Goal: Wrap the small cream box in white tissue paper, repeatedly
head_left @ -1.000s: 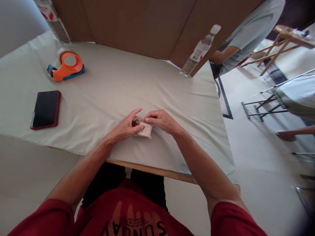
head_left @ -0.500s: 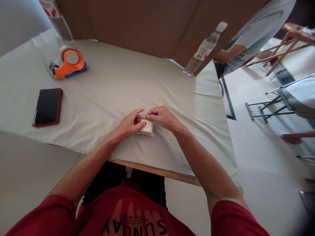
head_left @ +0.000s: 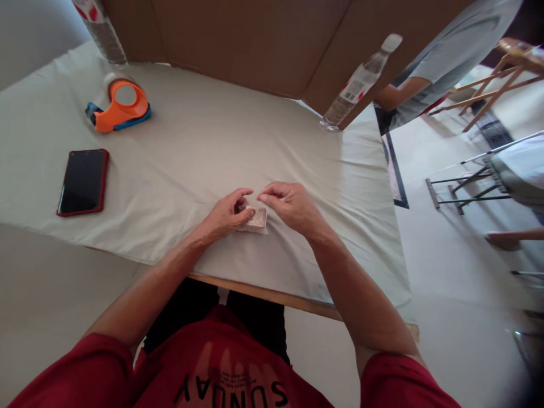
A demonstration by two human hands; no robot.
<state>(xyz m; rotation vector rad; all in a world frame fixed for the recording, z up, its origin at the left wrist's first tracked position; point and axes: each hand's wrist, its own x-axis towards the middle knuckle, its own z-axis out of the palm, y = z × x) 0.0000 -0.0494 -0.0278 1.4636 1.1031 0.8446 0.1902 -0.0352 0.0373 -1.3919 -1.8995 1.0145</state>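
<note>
A small, pale, box-shaped packet (head_left: pixel 257 219) with a faint pattern on top and what looks like clear wrap at its edge lies on the cloth near the table's front. My left hand (head_left: pixel 227 212) grips its left side, thumb pressed on the top face and index finger stretched beyond it. Just above and to the right of the packet, my right hand (head_left: pixel 289 205) is closed in a pinch, thumb against index finger. Whatever sits between those fingertips, if anything, is too small to make out.
An orange and blue tape dispenser (head_left: pixel 123 107) and a phone in a red case (head_left: pixel 83 182) lie on the left. Two bottles, one at left (head_left: pixel 104 37) and one at right (head_left: pixel 355 88), stand by a cardboard panel (head_left: pixel 238 45). A person (head_left: pixel 442 62) is beyond the panel.
My right hand has moved slightly right, away from the packet, still pinched. My left hand keeps its hold on the packet. The view has shifted a little.
</note>
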